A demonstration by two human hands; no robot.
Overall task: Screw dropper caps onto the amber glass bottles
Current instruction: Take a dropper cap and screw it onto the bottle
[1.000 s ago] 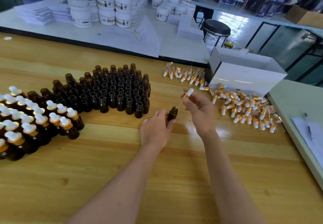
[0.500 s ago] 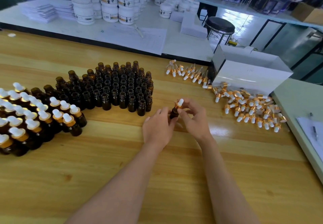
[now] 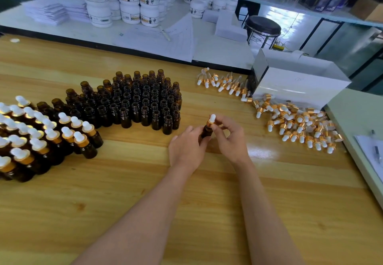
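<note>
head view: dropper cap, held clear above 1 s ago, now sits on amber bottle over wood table, l hand clamped on bottle, r hand fingers pinching collar, prob mid-twist, thread seating not visible.

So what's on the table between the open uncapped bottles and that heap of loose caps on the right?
In the head view, only the hands: the left hand holds a bottle, and the right hand is at its dropper cap.
</note>
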